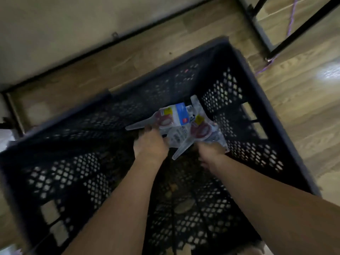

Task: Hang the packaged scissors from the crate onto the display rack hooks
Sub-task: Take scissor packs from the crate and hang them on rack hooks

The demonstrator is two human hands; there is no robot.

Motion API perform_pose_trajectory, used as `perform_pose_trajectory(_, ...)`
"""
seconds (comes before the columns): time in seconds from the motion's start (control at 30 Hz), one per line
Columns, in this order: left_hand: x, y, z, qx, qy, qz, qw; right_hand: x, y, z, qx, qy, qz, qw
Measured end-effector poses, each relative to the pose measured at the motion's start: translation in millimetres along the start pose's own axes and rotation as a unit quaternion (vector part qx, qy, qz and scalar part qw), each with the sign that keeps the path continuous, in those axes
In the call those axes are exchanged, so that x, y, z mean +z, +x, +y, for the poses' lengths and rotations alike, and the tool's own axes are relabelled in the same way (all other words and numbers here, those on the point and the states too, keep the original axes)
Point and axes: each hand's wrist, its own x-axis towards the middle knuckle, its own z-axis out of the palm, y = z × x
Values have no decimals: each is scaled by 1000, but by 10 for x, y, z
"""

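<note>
In the crate (220, 92), left grip (150, 142) and right grip (211, 151) clamp scissors packs (184, 124) by the blade ends

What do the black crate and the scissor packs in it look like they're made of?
The crate: probably moulded plastic, matte black, judging by its uniform lattice-perforated walls. The scissor packs: clear glossy plastic, likely blister or film, catching light, over a printed blue-and-white card; blur leaves that open.
</note>
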Motion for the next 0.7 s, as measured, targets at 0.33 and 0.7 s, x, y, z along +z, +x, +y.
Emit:
perform_pose_trajectory(0.33, 457, 827, 122, 66, 58, 65, 994, 493, 622, -163, 11, 236, 141, 961)
perform_pose_trajectory(0.7, -645, -684, 163, 55, -282, 41, 957, -269, -1025, 18, -159, 168, 34, 972)
